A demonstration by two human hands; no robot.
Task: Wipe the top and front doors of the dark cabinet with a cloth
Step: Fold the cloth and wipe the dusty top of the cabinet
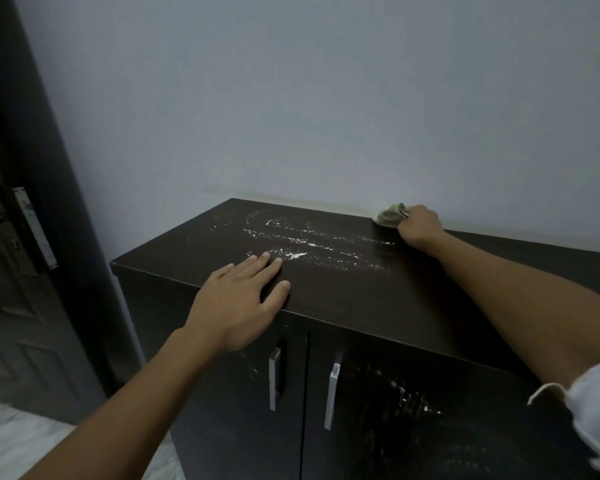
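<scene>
The dark cabinet is a low, wide unit in a near-black wood-grain finish, standing against a pale grey-blue wall; its long axis runs from the near left corner away to the far right, with the back edge along the wall and the front doors facing the near side. The top is streaked with white dust in long smears that follow the same left-to-right line, thickest across the middle; the right door carries a fainter speckled patch of the same white, and the left door looks darker with only slight marks. Two slim silver handles, the left handle and the right handle, hang upright on either side of the seam between the doors; both doors are closed, so what is inside cannot be told.

The cloth, pale green and bunched, lies on the far edge of the top, right against the wall; the right hand has its fingers clenched around it and presses it to the surface. The left hand lies flat near the front edge, fingers straight and slightly spread, the tips just touching the dust. A dark panelled room door stands at the far left.
</scene>
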